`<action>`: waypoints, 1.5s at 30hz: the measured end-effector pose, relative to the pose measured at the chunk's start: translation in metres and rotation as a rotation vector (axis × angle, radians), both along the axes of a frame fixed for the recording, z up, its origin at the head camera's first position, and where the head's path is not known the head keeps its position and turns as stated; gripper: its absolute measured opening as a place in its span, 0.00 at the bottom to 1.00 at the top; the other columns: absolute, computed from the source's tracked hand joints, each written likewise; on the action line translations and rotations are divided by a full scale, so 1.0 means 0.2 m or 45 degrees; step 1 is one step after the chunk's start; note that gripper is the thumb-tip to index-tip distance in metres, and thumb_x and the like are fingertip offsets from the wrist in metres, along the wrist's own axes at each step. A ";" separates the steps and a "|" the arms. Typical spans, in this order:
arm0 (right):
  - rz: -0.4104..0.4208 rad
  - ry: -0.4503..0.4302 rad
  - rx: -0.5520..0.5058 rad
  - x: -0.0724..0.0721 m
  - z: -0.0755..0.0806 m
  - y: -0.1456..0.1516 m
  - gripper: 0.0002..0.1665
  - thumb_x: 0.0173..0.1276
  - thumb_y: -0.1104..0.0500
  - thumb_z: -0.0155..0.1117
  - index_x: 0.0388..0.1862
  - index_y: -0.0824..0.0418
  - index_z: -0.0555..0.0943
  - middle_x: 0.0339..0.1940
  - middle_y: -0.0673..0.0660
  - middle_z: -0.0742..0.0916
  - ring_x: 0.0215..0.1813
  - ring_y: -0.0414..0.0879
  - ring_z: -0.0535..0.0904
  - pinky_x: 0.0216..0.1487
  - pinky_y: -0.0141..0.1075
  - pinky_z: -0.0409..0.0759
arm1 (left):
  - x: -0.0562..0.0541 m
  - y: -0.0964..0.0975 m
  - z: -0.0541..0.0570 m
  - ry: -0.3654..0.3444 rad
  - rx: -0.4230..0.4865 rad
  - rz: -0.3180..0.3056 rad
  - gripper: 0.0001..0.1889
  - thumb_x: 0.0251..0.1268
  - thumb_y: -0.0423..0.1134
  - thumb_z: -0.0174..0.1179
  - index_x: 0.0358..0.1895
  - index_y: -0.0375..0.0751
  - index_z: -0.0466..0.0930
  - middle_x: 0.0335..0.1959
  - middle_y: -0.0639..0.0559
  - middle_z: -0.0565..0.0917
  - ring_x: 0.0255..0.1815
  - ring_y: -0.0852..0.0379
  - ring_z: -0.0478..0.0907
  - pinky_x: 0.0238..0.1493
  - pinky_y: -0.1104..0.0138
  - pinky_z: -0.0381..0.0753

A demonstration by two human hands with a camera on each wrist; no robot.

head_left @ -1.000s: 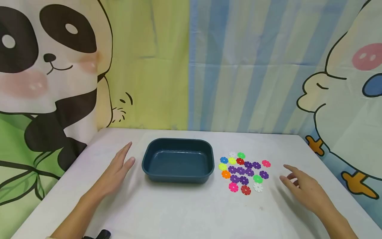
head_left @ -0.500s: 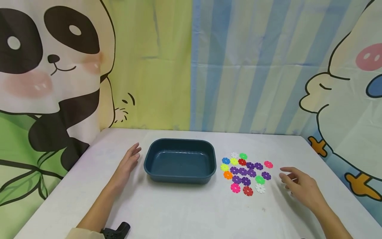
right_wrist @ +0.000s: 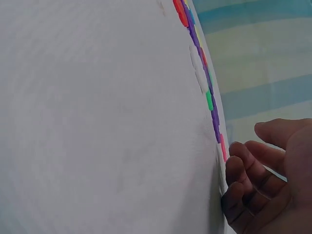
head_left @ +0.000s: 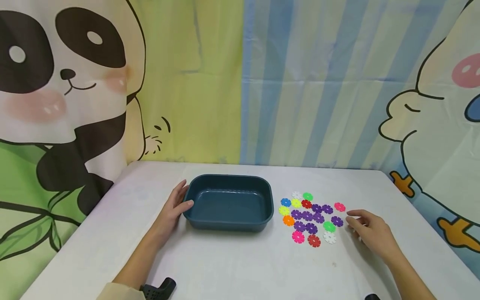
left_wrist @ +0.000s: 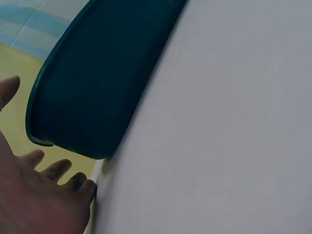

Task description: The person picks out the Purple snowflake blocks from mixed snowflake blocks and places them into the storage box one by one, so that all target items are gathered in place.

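A dark teal rectangular basin (head_left: 229, 225) stands on the white table, its inside bare. At its left end is my left hand (head_left: 170, 214), thumb tip overlapping the rim in the head view. In the left wrist view a small gap shows between the fingers (left_wrist: 57, 169) and the basin wall (left_wrist: 83, 122). Right of the basin lie several flat, notched plastic discs, among them a purple disc (head_left: 311, 228), an orange disc (head_left: 288, 220) and a red disc (head_left: 314, 241). My right hand (head_left: 375, 235) hovers just right of them, fingers loosely bent, holding nothing.
The white table (head_left: 240, 266) reaches back to a hanging cloth (head_left: 300, 83) with a printed panda at the left. A black wrist mount (head_left: 159, 289) sits on my left wrist. A faint smudge (head_left: 334, 264) marks the table below the discs.
My left hand has moved right, up to the basin's left end. The right hand has shifted slightly left, closer to the discs. Basin and discs keep their places relative to each other.
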State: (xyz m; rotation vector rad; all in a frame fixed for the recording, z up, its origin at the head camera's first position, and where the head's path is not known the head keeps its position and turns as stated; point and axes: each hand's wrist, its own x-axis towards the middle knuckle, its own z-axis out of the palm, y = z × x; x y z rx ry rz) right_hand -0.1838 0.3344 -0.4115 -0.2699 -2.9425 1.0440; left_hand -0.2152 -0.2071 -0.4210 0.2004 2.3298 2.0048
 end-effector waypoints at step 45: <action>0.036 -0.061 0.116 -0.07 -0.04 -0.03 0.29 0.70 0.52 0.72 0.60 0.69 0.76 0.45 0.67 0.82 0.47 0.60 0.77 0.48 0.51 0.83 | 0.02 0.01 -0.04 0.027 -0.106 -0.051 0.49 0.69 0.41 0.64 0.85 0.55 0.42 0.87 0.49 0.46 0.87 0.43 0.39 0.83 0.38 0.39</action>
